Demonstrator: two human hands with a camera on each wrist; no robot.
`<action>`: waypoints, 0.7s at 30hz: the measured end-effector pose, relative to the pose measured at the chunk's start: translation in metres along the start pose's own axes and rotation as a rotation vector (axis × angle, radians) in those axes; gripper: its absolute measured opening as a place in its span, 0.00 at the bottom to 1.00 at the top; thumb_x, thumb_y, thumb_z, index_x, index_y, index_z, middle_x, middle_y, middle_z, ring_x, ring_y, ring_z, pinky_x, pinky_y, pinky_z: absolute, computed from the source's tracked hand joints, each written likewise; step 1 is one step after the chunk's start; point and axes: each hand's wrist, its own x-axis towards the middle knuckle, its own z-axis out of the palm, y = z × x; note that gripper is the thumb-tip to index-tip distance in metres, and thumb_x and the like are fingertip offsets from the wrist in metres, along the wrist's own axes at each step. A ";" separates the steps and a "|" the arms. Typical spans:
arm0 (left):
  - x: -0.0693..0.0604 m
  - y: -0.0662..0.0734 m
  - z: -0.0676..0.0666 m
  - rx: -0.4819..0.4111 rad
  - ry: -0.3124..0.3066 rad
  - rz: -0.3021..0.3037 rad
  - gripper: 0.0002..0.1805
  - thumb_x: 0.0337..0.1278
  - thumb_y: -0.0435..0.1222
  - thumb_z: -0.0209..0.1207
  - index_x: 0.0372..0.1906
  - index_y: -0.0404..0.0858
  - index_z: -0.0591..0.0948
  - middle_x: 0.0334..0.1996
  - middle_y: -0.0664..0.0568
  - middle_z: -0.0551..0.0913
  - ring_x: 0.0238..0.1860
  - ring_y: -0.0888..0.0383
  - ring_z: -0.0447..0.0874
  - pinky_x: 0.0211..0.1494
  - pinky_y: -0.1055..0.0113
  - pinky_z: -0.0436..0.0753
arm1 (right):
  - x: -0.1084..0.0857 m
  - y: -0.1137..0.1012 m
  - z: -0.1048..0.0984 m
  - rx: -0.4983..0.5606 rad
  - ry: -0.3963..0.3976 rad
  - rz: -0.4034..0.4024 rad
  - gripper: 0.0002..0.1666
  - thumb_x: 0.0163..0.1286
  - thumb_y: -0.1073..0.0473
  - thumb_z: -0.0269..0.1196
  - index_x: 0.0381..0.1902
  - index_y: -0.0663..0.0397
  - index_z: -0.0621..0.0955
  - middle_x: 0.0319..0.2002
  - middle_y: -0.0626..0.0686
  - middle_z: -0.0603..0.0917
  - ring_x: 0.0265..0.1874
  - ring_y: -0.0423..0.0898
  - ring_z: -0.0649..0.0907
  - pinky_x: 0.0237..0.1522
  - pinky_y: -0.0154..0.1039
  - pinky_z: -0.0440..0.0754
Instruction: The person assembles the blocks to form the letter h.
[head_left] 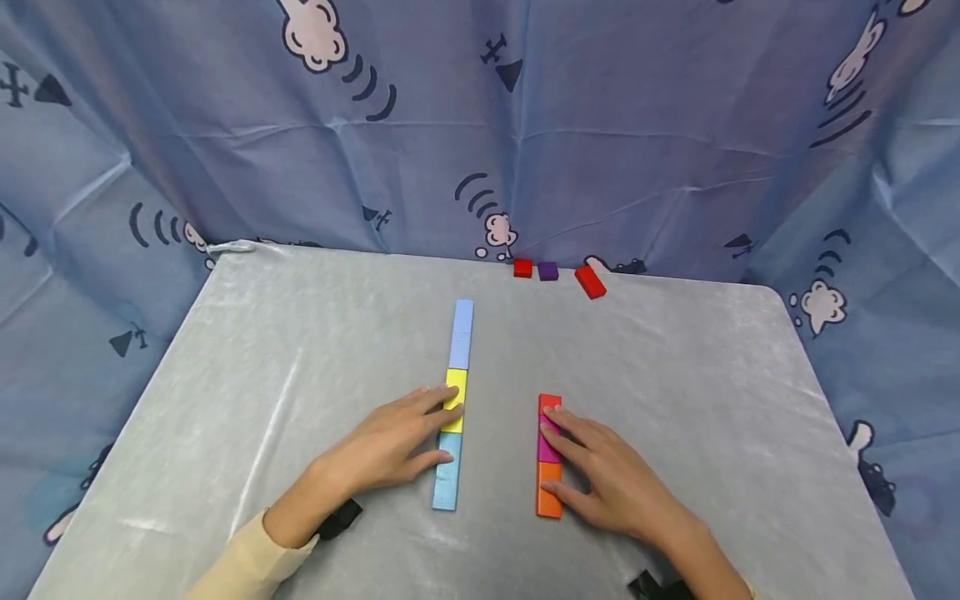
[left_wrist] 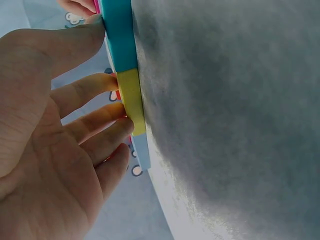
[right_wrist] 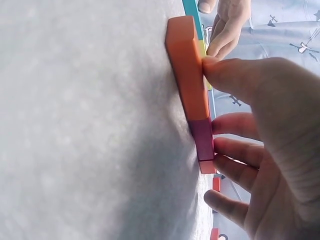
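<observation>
A straight row of flat blocks runs away from the person on the left: sky-blue blocks (head_left: 446, 483) nearest, a yellow part (head_left: 457, 379) in the middle, periwinkle blocks (head_left: 461, 342) at the far end. My left hand (head_left: 390, 442) rests its fingertips on the yellow part and its thumb on the sky-blue part. To the right lies a shorter row: an orange block (head_left: 549, 504), a magenta block (head_left: 548, 450) and a red block (head_left: 550, 401). Spread fingers of my right hand (head_left: 618, 475) touch this row, with the thumb on the orange block (right_wrist: 185, 65).
Near the table's back edge lie a small red block (head_left: 522, 268), a purple block (head_left: 548, 272) and a tilted red block (head_left: 590, 282). A grey cloth covers the table (head_left: 345, 333). Blue patterned curtains (head_left: 420, 158) hang behind it and at both sides.
</observation>
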 end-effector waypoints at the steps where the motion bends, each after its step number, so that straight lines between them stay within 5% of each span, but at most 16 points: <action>1: 0.001 0.000 0.000 -0.003 -0.003 -0.001 0.35 0.67 0.50 0.70 0.73 0.39 0.78 0.77 0.44 0.73 0.79 0.48 0.71 0.86 0.54 0.68 | 0.000 0.000 0.000 0.003 -0.002 0.008 0.44 0.66 0.41 0.75 0.74 0.53 0.77 0.79 0.52 0.73 0.74 0.53 0.77 0.73 0.57 0.80; 11: 0.007 -0.002 -0.003 -0.013 -0.031 -0.003 0.36 0.67 0.50 0.69 0.74 0.39 0.77 0.78 0.43 0.72 0.80 0.47 0.70 0.86 0.53 0.67 | -0.002 0.001 -0.001 0.018 0.013 0.020 0.44 0.65 0.41 0.76 0.74 0.53 0.78 0.78 0.53 0.73 0.73 0.53 0.77 0.72 0.57 0.81; 21: 0.003 0.003 -0.005 -0.037 -0.015 -0.075 0.35 0.71 0.51 0.66 0.75 0.40 0.75 0.78 0.43 0.71 0.81 0.47 0.69 0.87 0.53 0.66 | 0.000 -0.001 -0.001 0.018 -0.013 0.021 0.45 0.67 0.39 0.74 0.76 0.50 0.76 0.79 0.51 0.72 0.75 0.52 0.77 0.73 0.56 0.80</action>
